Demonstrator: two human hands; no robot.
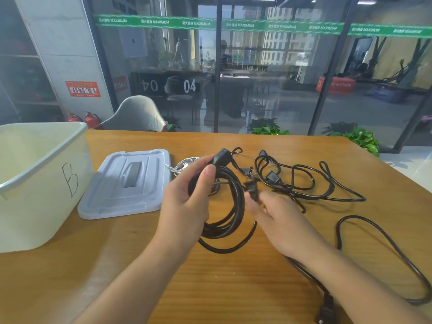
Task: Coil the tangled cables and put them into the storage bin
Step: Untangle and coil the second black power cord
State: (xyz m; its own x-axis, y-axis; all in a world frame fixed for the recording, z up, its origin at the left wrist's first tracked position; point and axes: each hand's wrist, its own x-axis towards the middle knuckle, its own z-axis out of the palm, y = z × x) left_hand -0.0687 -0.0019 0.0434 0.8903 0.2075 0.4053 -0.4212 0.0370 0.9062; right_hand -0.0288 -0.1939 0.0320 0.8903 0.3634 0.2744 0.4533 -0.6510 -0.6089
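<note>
While the coiled black rubber power cable (224, 202) is gripped above the wooden table (233, 277) by the left hand (187, 202), its plug end is pinched by the right hand (278, 220). Loops could be sprung loose if grip slackens; the open cream plastic storage bin (35, 183) is well apart at left

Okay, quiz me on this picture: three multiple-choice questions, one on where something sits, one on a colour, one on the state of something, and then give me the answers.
1. Where does the grey lid lie?
A. on the table, right of the storage bin
B. closed on the bin
C. under the loose cables

2. What colour is the thin cable behind the left hand?
A. black
B. white
C. red

3. What is the left hand doing?
A. resting flat on the table
B. gripping a coiled black cable
C. lifting the bin

Answers:
1 A: the lid lies flat on the table beside the storage bin, which stands open.
2 B: it shows pale against the wood.
3 B: its fingers curl round the loops of the coiled black cable, thumb on top.
</note>
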